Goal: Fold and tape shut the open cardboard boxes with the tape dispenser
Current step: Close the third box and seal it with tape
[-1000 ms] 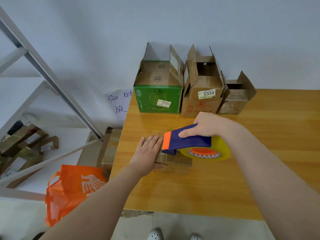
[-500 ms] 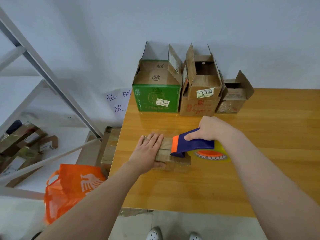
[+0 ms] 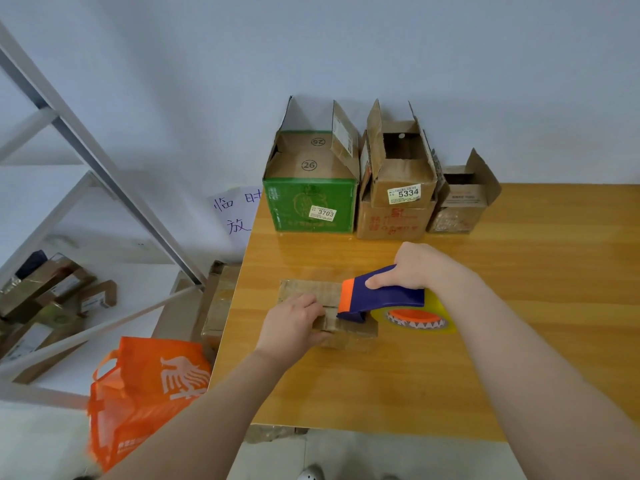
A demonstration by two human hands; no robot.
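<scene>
Left hand (image 3: pixel 289 323): fingers curled over the near edge of the flat cardboard box (image 3: pixel 308 291), pinning it down.
Flat cardboard box: front left of the table, flaps folded shut, under both hands.
Tape dispenser (image 3: pixel 384 299): nose pressed on the box top.
Right hand (image 3: pixel 412 268): wrapped round the dispenser handle.
Progress: apparently mid-strip here; green box (image 3: pixel 310 206), 5334 box (image 3: pixel 394 216) and small brown box (image 3: pixel 457 209) at the back gaping open, untaped.
Surface: glossy wooden table (image 3: pixel 519 271).
Room: metal shelf frame (image 3: pixel 104 161) and orange bag (image 3: pixel 145 386) at left, pale wall behind.

Glossy wood of my counter (image 3: pixel 519 271), matt brown cardboard of the small box (image 3: pixel 311 292), smooth blue-and-orange plastic of my tape dispenser (image 3: pixel 384 296), shiny clear tape roll (image 3: pixel 441 306), orange cloth bag (image 3: pixel 138 393) at left, metal rack (image 3: pixel 152 225).
</scene>
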